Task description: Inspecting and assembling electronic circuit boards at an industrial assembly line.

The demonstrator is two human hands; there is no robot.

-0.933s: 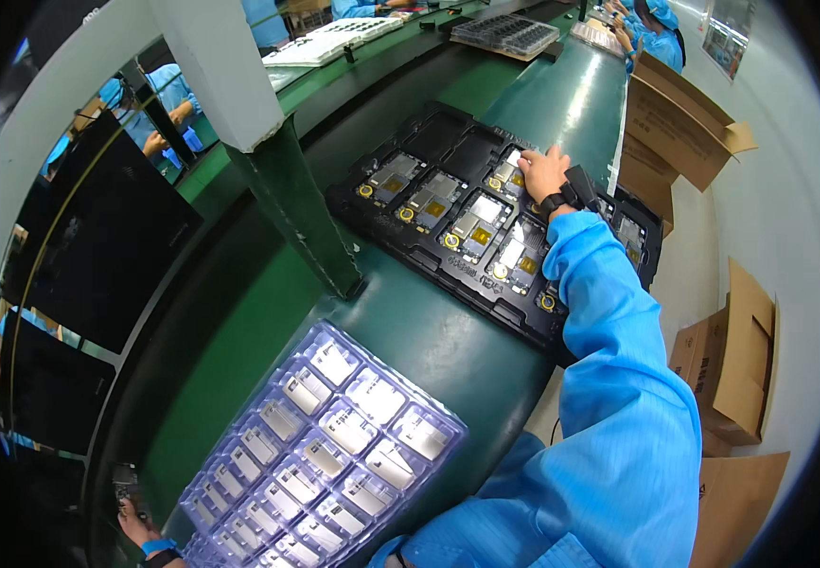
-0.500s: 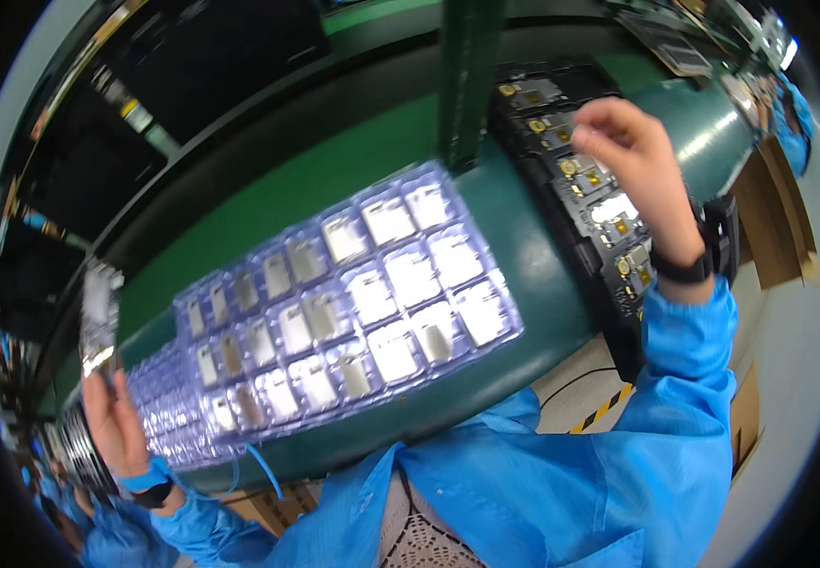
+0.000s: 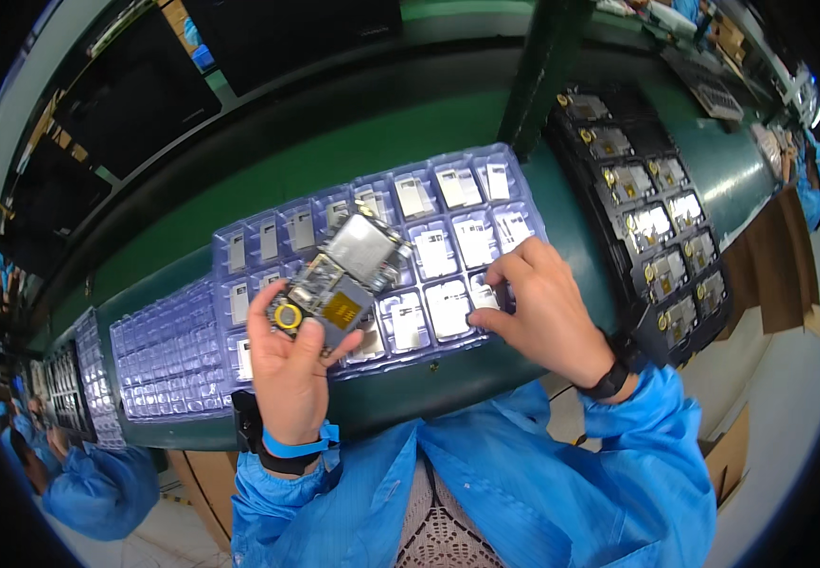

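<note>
My left hand (image 3: 289,364) grips a circuit board (image 3: 339,284) by its lower end, thumb on top. The board carries a large silver metal cover, a gold-coloured patch and a yellow ring, and is tilted over a clear plastic tray (image 3: 372,182). In the tray's pockets lie flat, silvery-white rectangular plates (image 3: 449,308). My right hand (image 3: 547,308) reaches into a pocket at the tray's near right corner. Its thumb and forefinger are curled about a plate (image 3: 485,292) there, and the other fingers are partly hidden.
To the right, a black tray (image 3: 608,204) holds several circuit boards. More clear trays (image 3: 164,350) lie to the left along the green bench (image 3: 561,246). A dark green post (image 3: 542,80) rises behind the tray. A co-worker in blue (image 3: 97,488) is at lower left.
My left hand has come in from the far left with the board, now over the clear tray. My right hand has moved from above the black tray down to the clear tray's near right corner.
</note>
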